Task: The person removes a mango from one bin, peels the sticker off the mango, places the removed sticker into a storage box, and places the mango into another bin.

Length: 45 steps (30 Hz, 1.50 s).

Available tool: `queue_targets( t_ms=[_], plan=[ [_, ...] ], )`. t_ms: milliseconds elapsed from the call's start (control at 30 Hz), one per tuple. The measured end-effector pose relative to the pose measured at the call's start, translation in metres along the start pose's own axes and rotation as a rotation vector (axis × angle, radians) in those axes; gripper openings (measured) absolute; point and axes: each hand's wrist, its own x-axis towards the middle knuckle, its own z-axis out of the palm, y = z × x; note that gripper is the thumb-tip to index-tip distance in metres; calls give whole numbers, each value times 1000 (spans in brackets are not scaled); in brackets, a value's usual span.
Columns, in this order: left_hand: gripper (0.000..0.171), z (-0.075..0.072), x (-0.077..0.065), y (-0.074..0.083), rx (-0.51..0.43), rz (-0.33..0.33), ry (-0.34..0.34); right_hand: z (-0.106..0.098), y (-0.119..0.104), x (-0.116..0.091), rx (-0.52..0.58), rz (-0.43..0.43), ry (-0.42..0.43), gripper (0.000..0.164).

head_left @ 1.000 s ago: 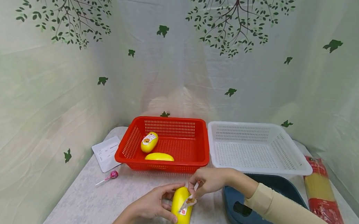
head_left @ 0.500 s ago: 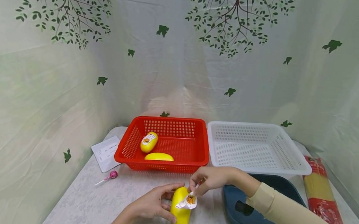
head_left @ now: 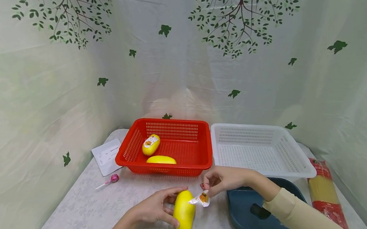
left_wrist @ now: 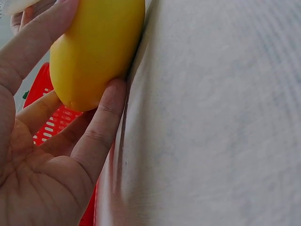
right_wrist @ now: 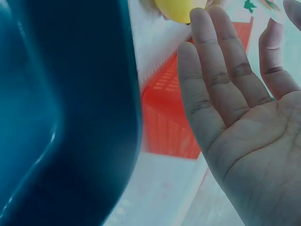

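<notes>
My left hand [head_left: 156, 207] grips a smooth yellow mango [head_left: 184, 214] at the table's front, thumb on its near end and fingers along its far left side. The left wrist view shows the mango [left_wrist: 99, 52] lying between thumb and fingers, close to the tabletop. To its right, my right hand [head_left: 227, 179] pinches a curled white sticker [head_left: 204, 198] with an orange picture, between thumb and index finger. The sticker's left tip overlaps the mango's upper right edge. In the right wrist view the other fingers [right_wrist: 218, 75] extend loosely beside the mango.
A red basket [head_left: 170, 169] holds two yellow mangoes [head_left: 151, 145]. Right of it stands a white basket [head_left: 307, 169]. A dark blue basin [head_left: 243, 218] lies under my right forearm. A pasta bag [head_left: 325, 190], a lollipop [head_left: 114, 178] and a white paper card [head_left: 107, 156] lie around.
The sticker has come away from the mango's face as my right hand moved right and slightly up with it. My left hand keeps its hold on the mango.
</notes>
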Motion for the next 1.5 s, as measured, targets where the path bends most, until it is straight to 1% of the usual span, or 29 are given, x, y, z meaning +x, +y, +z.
queue_targets(
  t_ms=[200,333,533,733,867,933,1167,1333,1500],
  plan=[
    [96,0,1,-1,3,-9,12,-5,10,-19,-26,25,47,19],
    [96,0,2,-3,5,-10,10,-8,20,-33,-34,25,75,20],
    [96,-1,1,-4,-4,-12,3,-8,40,-54,18,43,87,20],
    [98,-2,2,-5,5,-1,2,-9,56,-76,82,87,97,25],
    [98,-2,3,-6,3,-1,2,-10,66,-88,93,123,109,26],
    [98,-2,3,-7,5,-1,2,-11,72,-92,80,138,117,26],
    [97,-2,3,-6,12,-8,5,-12,86,-99,-7,174,137,26],
    [97,-1,4,-4,12,-10,8,-10,89,-98,-59,196,136,29],
    [97,-2,4,-5,13,-1,1,-9,89,-94,-104,255,159,28]
  ],
)
